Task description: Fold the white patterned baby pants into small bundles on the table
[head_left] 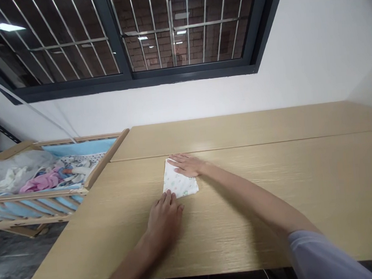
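A small folded white cloth [180,183] with a faint printed pattern lies flat on the wooden table [274,201]. My right hand [186,165] rests on its upper right part, fingers stretched out and pressed flat. At the cloth's lower left corner, the fingertips of my left hand [166,214] touch its edge. The left fingers are extended and lie close together, with the thumb apart. Part of the cloth's top edge is hidden under the right hand.
Left of the table stands a wooden crib [107,159] with blue lining, holding a heap of clothes and fabric [44,180]. A seam runs along the tabletop's far part. Behind it are a white wall [183,99] and a barred window [181,73].
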The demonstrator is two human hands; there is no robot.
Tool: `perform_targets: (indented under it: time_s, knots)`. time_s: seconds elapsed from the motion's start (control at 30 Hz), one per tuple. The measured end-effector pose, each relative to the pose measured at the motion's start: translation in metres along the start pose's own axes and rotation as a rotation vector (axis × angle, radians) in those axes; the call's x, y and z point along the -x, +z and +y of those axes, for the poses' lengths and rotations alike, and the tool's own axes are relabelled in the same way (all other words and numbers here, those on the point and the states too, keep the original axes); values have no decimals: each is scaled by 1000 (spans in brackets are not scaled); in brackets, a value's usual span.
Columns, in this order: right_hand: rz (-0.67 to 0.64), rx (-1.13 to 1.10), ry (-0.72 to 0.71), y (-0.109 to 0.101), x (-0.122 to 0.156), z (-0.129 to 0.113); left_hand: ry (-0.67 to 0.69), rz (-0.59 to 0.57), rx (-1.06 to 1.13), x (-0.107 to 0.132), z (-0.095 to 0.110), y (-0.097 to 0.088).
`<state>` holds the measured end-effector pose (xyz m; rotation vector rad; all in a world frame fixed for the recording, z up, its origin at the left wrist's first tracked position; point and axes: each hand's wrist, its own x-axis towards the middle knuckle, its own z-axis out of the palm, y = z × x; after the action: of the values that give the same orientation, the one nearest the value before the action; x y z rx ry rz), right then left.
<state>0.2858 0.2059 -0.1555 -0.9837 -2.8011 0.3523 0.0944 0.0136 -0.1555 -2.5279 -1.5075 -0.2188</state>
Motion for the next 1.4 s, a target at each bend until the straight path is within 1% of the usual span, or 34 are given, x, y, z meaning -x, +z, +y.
perform_targets:
  time_s: [0.1, 0.23, 0.27, 0.33, 0.4, 0.47, 0.57, 0.63, 0.7, 0.77, 0.83, 0.9, 0.97, 1.0, 1.07, 1.17, 1.27, 1.33, 1.4]
  knots:
    - [48, -12, -2, -5, 10, -11, 43, 18, 74, -1, -9, -6]
    - [241, -50, 27, -22, 44, -44, 73, 1, 226, -4, -42, -8]
    - [262, -52, 20, -26, 55, -53, 74, -5, 257, -5, -51, -6]
    - [234, -34, -18, -28, 75, -69, 94, -17, 303, -8, -67, -1]
    - [161, 8, -53, -23, 93, -80, 126, -23, 328, -11, -77, 4]
    - [139, 57, -43, -13, 105, -87, 162, -17, 322, -14, -80, 6]
    - [187, 110, 13, 1, 116, -96, 208, -28, 264, -14, -72, 2]
    - [203, 105, 40, 2, 119, -103, 208, -51, 230, -14, -63, -6]
    - [209, 44, 76, -3, 119, -107, 197, -61, 218, -17, -57, -16]
    - [233, -55, 131, -13, 113, -105, 187, -51, 200, -25, -57, -27]
    - [276, -141, 188, -23, 102, -95, 152, -30, 173, -40, -62, -37]
    - [327, -193, 250, -29, 86, -79, 91, -7, 158, -60, -70, -44]
    - [392, -221, 326, -31, 66, -61, 29, 12, 153, -84, -77, -45]
    - [428, -231, 366, -31, 56, -52, 1, 22, 147, -96, -80, -43]
    - [487, -243, 435, -26, 38, -34, -57, 36, 131, -118, -85, -32]
    - [511, -255, 507, -14, 19, -13, -132, 26, 123, -141, -89, -7]
    - [503, -265, 559, -5, 12, 0, -181, 9, 137, -147, -93, 14]
    - [509, -262, 570, -4, 13, 1, -202, 31, 147, -144, -92, 20]
    - [538, -241, 549, -6, 16, -4, -205, 80, 156, -138, -87, 22]
